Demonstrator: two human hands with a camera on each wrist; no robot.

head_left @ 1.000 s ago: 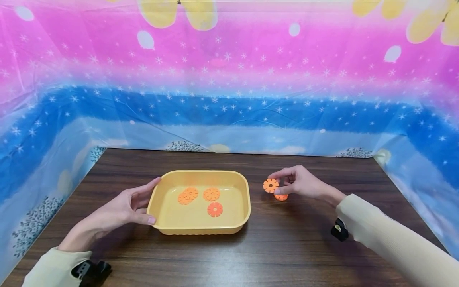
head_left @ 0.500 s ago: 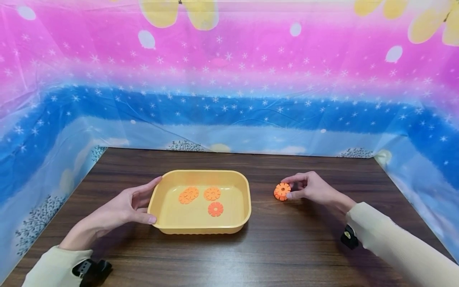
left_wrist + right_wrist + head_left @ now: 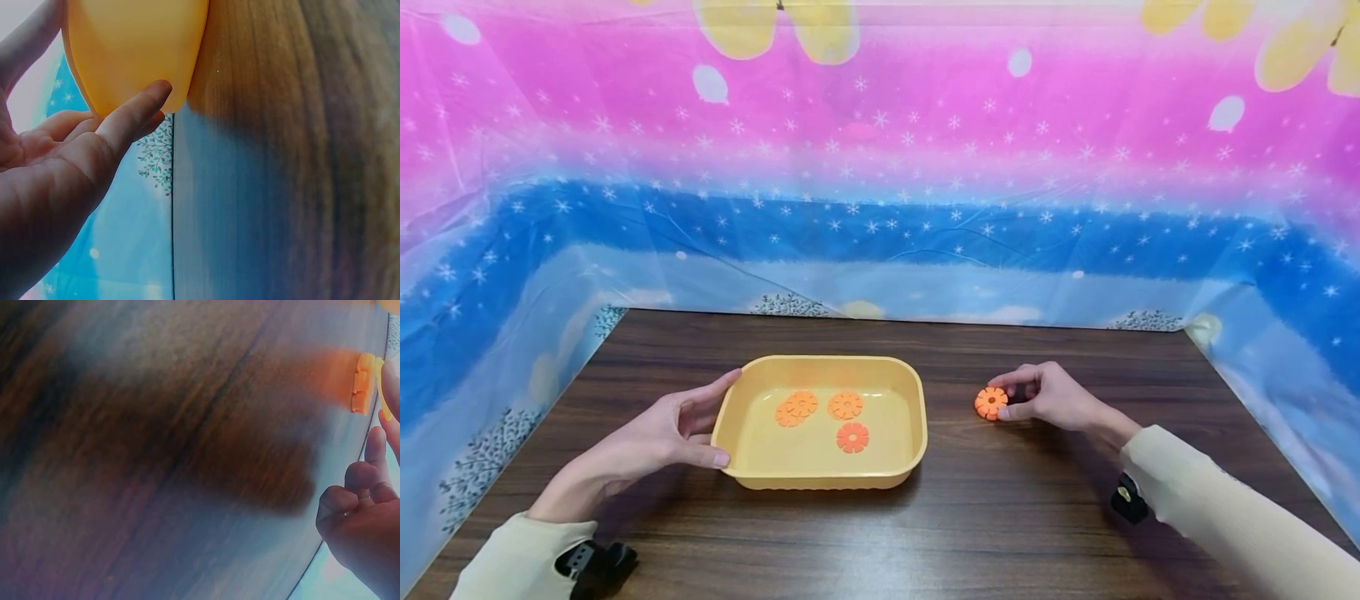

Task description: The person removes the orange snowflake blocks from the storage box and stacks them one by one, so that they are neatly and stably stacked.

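Note:
A yellow plastic basin (image 3: 823, 477) stands on the table. My left hand (image 3: 647, 437) holds its left end, thumb at the near corner and fingertips at the far one; in the left wrist view the thumb (image 3: 134, 115) lies against the basin wall (image 3: 137, 50). Several orange notched snowflake discs (image 3: 852, 437) lie flat inside it. Right of the basin, my right hand (image 3: 1048, 397) pinches an orange snowflake disc (image 3: 992, 400) by its edge. Seen from the right wrist, this disc (image 3: 383, 394) is just over a small orange stack (image 3: 362, 384); whether they touch I cannot tell.
The dark wood-grain table (image 3: 880, 542) extends around the basin. A pink and blue patterned cloth (image 3: 880, 233) hangs along its back and sides. A black strap device sits at each wrist.
My right hand has moved right with its disc, from left of the orange discs on the table to over them, and lowered slightly. My left hand and the basin have stayed put.

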